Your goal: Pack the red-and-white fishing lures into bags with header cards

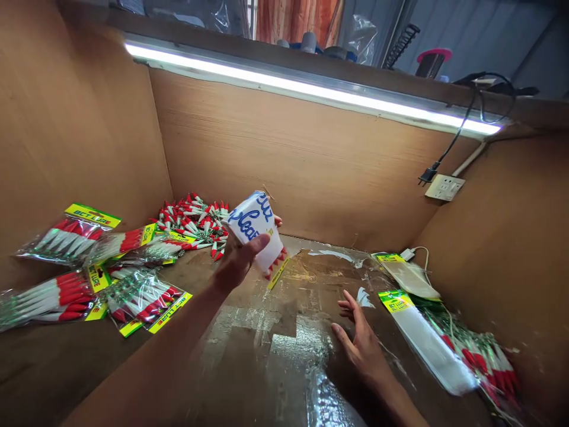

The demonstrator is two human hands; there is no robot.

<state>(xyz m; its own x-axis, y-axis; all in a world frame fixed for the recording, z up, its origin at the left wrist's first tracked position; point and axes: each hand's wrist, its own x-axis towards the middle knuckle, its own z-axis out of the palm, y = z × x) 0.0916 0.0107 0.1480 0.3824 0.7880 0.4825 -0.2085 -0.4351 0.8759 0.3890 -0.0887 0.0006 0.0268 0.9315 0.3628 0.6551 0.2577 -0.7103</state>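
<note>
My left hand (242, 255) is raised over the middle of the wooden work surface, closed around a white packet with blue lettering (256, 228). Red-tipped lures stick out of the packet's lower end. My right hand (362, 341) hovers lower and to the right, fingers spread, holding nothing, just above the glossy taped patch of the bench (284, 350). A stack of empty clear bags with yellow-green headers (422, 332) lies right of that hand.
A loose heap of red-and-white lures (195, 222) sits at the back left. Several filled bags with yellow-green headers (84, 267) lie along the left. More lures (484, 356) lie at the right. Wooden walls enclose three sides, with a strip light (306, 89) and socket (444, 187).
</note>
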